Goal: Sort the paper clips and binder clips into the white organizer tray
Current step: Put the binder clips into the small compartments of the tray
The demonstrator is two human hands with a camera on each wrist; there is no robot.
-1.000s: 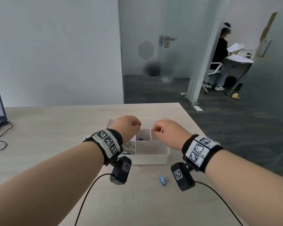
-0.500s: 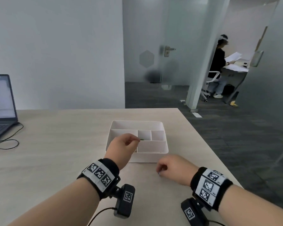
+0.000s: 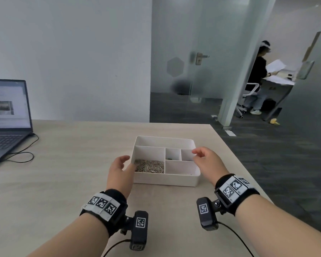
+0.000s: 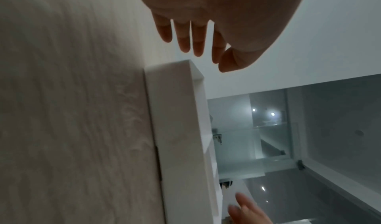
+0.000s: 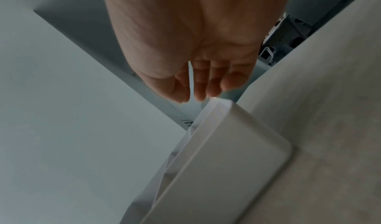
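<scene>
My left hand (image 3: 120,168) and right hand (image 3: 206,160) flank the white organizer tray (image 3: 165,179) at nine and three o'clock, fingers relaxed, empty; I'd grip both walls evenly.

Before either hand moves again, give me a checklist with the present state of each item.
1. Left hand free of clips: ok, fingers relaxed, nothing held.
2. Right hand free of clips: ok, open over the tray's right side.
3. Paper clips in the white organizer tray: ok, piled in the large left compartment.
4. Binder clips in a compartment: cannot tell; only a small dark item shows in the small middle compartment.
5. Table near the tray free of loose clips: ok.
</scene>
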